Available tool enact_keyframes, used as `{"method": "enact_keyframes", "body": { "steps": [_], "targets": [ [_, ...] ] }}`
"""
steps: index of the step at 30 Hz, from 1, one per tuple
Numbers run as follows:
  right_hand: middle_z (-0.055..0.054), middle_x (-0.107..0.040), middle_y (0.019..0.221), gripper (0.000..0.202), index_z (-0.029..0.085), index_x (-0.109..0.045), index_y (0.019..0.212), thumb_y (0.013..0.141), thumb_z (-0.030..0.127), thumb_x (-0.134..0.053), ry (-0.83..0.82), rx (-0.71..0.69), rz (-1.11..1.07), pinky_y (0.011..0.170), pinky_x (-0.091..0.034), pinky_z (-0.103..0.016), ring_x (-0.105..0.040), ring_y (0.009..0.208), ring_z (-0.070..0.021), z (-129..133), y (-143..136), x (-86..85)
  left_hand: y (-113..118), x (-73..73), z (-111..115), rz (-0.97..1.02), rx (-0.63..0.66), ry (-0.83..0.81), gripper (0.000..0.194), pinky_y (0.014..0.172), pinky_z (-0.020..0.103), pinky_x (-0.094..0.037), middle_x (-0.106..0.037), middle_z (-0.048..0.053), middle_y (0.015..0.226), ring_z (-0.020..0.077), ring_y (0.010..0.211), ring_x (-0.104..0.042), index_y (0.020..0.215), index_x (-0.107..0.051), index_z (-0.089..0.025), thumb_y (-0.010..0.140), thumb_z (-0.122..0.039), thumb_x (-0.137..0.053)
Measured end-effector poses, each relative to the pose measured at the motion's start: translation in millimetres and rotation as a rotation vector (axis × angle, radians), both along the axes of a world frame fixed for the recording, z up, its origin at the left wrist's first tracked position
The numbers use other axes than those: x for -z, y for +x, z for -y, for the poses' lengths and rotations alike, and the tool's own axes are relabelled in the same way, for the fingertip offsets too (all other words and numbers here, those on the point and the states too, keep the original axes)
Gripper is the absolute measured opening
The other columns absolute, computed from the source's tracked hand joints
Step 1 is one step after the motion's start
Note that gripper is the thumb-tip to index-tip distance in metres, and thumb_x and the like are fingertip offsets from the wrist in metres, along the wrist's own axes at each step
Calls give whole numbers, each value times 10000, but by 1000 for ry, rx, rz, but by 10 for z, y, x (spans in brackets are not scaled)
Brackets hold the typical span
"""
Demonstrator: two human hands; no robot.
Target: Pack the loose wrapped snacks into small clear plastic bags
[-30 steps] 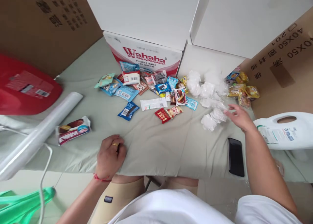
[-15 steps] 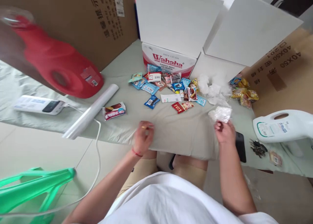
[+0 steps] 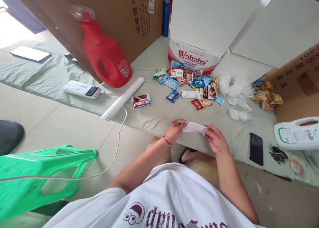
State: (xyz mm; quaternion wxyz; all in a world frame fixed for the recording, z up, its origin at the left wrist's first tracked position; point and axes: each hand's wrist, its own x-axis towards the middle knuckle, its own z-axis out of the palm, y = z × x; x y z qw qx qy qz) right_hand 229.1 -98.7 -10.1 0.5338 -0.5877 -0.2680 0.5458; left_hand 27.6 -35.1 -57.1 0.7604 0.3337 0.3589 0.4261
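Note:
A clear plastic bag (image 3: 193, 127) is stretched between my two hands above the front edge of the cloth-covered table. My left hand (image 3: 176, 130) pinches one end of it, and my right hand (image 3: 214, 137) grips the other. Beyond them lies a heap of wrapped snacks (image 3: 171, 83), with a red packet (image 3: 197, 104) at its near side. Several crumpled clear bags (image 3: 234, 92) are bunched to the right of the snacks. Farther left, a red and white snack packet (image 3: 141, 101) lies by itself.
At the left are a red jug (image 3: 107, 55), a white roll (image 3: 123, 98), a power bank (image 3: 81, 89) with a cable, and a green stool (image 3: 50, 175). To the right are yellow-wrapped snacks (image 3: 267, 97), a phone (image 3: 256, 148), keys (image 3: 277, 154) and a white jug (image 3: 296, 135).
The camera view has shifted left. My right hand has come away from the crumpled bags with one clear bag and met my left hand, which now grips its other end.

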Motion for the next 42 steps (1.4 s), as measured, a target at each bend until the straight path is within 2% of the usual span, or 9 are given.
{"method": "enact_keyframes", "body": {
  "steps": [6, 12, 19, 24, 27, 31, 35, 37, 42],
  "targets": [
    [30, -614, 687, 335, 197, -689, 771, 601, 325, -949, -96, -55, -266, 431, -401, -150, -504, 544, -64, 52, 24, -42, -103, -64, -170, 62, 55, -150, 501, 556, 237, -398, -557, -32, 649, 96, 574, -509, 720, -592, -175, 582, -540, -907],
    [28, -641, 738, 298, 212, -693, 787, 668, 332, -939, 104, 115, -206, 600, -533, -167, -584, 666, -77, 86, -116, 55, -138, -161, -124, -376, -347, 49, 429, 503, 226, -272, -419, -77, 552, 72, 498, -399, 680, -468, -212, 801, -505, -757],
    [11, -682, 822, 295, 230, -697, 839, 742, 436, -885, 174, 119, -75, 756, -561, -264, -628, 764, -120, 142, -311, 228, 138, -293, 276, -221, 281, -12, 496, 494, 218, -396, -612, 5, 722, 113, 585, -595, 788, -626, -174, 753, -649, -762],
    [-12, -708, 824, 306, 237, -717, 878, 777, 502, -833, 112, 48, 201, 806, -539, -318, -642, 777, -166, 324, -383, 386, 179, -64, 274, -268, 182, 16, 326, 527, 227, -386, -592, -15, 609, 101, 543, -515, 802, -625, -170, 784, -464, -766],
    [-15, -692, 797, 341, 233, -703, 876, 763, 532, -823, 11, 25, 259, 706, -528, -308, -617, 716, -170, 461, -386, 444, 75, 13, 261, -398, 56, 232, 156, 594, 242, -422, -625, 8, 726, 115, 625, -547, 807, -633, -185, 826, -319, -709],
    [10, -629, 777, 242, 248, -656, 921, 866, 478, -709, 36, 261, 499, 586, -443, -274, -516, 625, -140, 516, -362, 389, -58, 14, 272, -513, -10, 576, 62, 669, 265, -459, -646, 50, 894, 134, 721, -575, 800, -644, -202, 861, -204, -632],
    [-27, -633, 902, 92, 240, -657, 889, 827, 304, -678, 136, 417, 837, 742, -472, -304, -555, 805, -174, 337, -325, 252, -89, 39, 251, -550, 26, 568, 74, 675, 270, -466, -627, 42, 862, 133, 701, -576, 775, -626, -200, 844, -176, -631],
    [-14, -605, 832, 63, 237, -630, 811, 772, 268, -668, 139, 439, 715, 709, -466, -302, -537, 764, -168, 223, -320, 202, -86, 51, 219, -545, 35, 472, 62, 665, 267, -462, -634, 39, 843, 133, 696, -585, 784, -626, -197, 839, -204, -655],
    [9, -574, 748, 115, 238, -546, 723, 645, 219, -628, 192, 382, -75, 658, -509, -312, -564, 712, -159, 148, -433, 156, -82, -19, 95, -272, 144, -55, 277, 449, 228, -300, -706, 52, 866, 87, 511, -531, 908, -618, -189, 867, -458, -667]
  ]
}}
